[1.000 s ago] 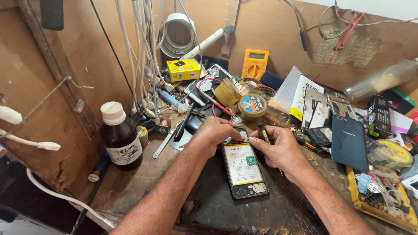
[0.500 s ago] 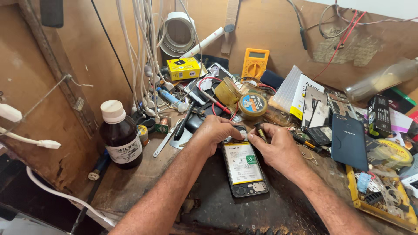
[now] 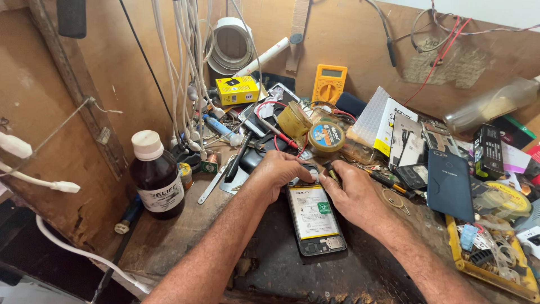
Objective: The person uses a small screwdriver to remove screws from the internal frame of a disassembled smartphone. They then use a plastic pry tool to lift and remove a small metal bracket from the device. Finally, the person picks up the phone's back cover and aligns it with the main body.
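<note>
The surface, a worn wooden bench against a brown back wall, is crowded along its rear and right side, while only a dark patch at the near edge is bare. On that patch an opened phone lies flat, back cover off, its pale battery facing up and its lower end pointing toward the near edge. The left hand is laid over the phone's upper left corner with its fingers curled down onto the frame; nothing is seen gripped by it. The right hand is set at the upper right corner, its fingers pinched round a small dark tool whose tip is held at the top of the phone.

The work at the top edge is judged best done with the frame pinned steady by the left hand and the tool kept low and shallow, so that the battery is not pierced.

Room is tight: a dark brown bottle stands to the left, well apart; a tape roll sits just behind the hands; a dark blue phone back cover lies near on the right. Free room is left only toward the near edge.
</note>
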`<action>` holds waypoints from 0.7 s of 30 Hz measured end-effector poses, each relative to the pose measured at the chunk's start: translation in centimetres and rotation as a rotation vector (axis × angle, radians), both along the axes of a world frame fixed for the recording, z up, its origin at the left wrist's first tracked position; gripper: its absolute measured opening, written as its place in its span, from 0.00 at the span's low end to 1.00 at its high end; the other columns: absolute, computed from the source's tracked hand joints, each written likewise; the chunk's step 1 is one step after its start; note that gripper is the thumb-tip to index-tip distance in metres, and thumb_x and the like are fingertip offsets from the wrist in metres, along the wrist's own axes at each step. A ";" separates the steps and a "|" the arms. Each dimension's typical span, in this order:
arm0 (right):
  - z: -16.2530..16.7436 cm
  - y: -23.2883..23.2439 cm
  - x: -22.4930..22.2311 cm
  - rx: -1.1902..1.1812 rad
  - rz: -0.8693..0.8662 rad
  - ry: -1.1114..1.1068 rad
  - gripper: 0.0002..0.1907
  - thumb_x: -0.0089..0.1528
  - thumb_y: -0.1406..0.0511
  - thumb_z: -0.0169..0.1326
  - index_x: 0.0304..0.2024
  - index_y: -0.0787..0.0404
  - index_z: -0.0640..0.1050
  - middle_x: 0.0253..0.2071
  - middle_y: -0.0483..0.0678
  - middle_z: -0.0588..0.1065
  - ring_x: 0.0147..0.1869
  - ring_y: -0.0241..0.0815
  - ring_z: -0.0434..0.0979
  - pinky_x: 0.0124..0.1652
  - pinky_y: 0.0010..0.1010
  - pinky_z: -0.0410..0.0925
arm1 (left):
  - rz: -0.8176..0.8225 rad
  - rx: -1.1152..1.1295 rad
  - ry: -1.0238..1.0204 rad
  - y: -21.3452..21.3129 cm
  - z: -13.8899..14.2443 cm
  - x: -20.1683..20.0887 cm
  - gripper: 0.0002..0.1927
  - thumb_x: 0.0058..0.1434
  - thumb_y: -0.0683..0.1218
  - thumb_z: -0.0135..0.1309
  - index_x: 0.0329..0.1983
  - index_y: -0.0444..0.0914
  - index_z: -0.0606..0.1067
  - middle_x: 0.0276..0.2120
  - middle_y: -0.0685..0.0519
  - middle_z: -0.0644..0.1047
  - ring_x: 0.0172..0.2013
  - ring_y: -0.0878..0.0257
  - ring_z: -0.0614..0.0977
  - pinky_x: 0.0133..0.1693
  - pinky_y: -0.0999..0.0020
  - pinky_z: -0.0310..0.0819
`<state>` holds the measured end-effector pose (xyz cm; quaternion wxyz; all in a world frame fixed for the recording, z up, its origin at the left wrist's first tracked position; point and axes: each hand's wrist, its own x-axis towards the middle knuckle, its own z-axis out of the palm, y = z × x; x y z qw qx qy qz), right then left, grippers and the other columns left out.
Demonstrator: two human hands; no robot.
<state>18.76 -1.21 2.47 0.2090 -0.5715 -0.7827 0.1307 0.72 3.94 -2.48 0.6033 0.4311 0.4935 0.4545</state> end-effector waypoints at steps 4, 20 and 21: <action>0.0 0.0 0.0 0.056 0.043 -0.039 0.17 0.65 0.56 0.51 0.43 0.65 0.74 0.37 0.61 0.78 0.43 0.59 0.80 0.42 0.51 0.70 | -0.002 -0.007 -0.011 -0.2 0.1 0.0 0.18 0.41 0.33 0.67 0.38 0.29 0.82 0.33 0.43 0.84 0.35 0.56 0.85 0.39 0.61 0.81; -1.3 0.9 0.7 0.068 0.048 -0.021 0.17 0.66 0.57 0.50 0.40 0.66 0.72 0.37 0.62 0.77 0.43 0.61 0.79 0.42 0.52 0.69 | -0.011 -0.011 -0.034 0.0 0.0 0.0 0.18 0.41 0.33 0.66 0.38 0.30 0.82 0.33 0.44 0.84 0.34 0.57 0.86 0.39 0.61 0.82; -1.3 1.0 0.8 0.049 0.050 -0.004 0.17 0.66 0.56 0.50 0.40 0.66 0.72 0.36 0.61 0.77 0.43 0.60 0.79 0.41 0.51 0.69 | -0.007 -0.007 -0.028 -0.1 0.0 0.0 0.17 0.41 0.33 0.67 0.38 0.30 0.82 0.33 0.44 0.84 0.34 0.56 0.86 0.39 0.61 0.82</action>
